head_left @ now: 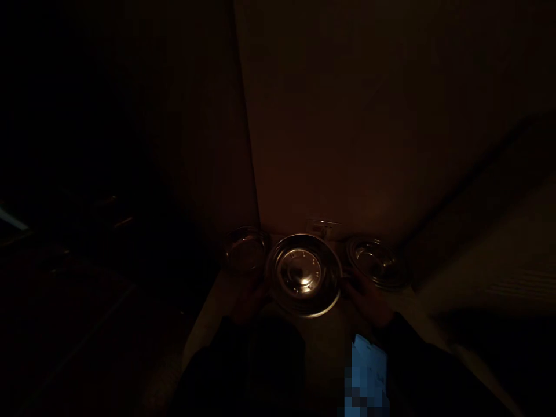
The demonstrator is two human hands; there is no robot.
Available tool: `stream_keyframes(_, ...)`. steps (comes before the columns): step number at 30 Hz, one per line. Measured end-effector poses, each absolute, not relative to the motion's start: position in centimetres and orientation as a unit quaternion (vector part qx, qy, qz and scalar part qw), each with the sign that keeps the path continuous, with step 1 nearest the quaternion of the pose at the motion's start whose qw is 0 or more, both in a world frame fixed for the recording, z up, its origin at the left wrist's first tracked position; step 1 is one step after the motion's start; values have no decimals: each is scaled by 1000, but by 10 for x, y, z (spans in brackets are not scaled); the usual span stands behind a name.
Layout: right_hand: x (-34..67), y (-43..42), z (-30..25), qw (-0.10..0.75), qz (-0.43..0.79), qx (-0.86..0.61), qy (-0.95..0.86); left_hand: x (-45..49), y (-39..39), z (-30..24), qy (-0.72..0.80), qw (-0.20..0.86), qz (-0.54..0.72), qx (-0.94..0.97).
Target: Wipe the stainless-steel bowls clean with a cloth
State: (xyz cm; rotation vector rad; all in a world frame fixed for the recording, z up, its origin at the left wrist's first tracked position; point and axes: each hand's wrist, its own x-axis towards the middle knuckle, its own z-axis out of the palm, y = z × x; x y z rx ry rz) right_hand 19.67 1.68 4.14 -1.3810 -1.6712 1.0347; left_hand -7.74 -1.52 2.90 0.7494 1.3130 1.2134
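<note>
The scene is very dark. A shiny steel bowl (303,274) sits in the middle of a narrow counter (330,341), between my hands. My left hand (245,301) rests against its left rim and my right hand (367,300) against its right rim; both seem to grip the bowl, though the fingers are dim. Both arms are in dark sleeves. A second steel bowl (245,250) stands to the left and a third steel bowl (377,262) to the right, close to the middle one.
A pale wall (369,116) rises right behind the bowls, meeting a darker wall at a corner on the left. A glowing blue object (367,370) lies on the counter near my right forearm. Left of the counter everything is black.
</note>
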Motion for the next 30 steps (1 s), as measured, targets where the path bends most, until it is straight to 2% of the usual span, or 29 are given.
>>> stream_keyframes(4,204,15,31,357,408,-546,-638,-69,-13,26,553,593,510,287)
stream_keyframes(14,218,16,19,339,446,-534,-633,-66,-3,24,545,623,408,386)
stream_keyframes(30,226,21,4,284,469,-537,-641,-60,13,-4,521,620,431,397)
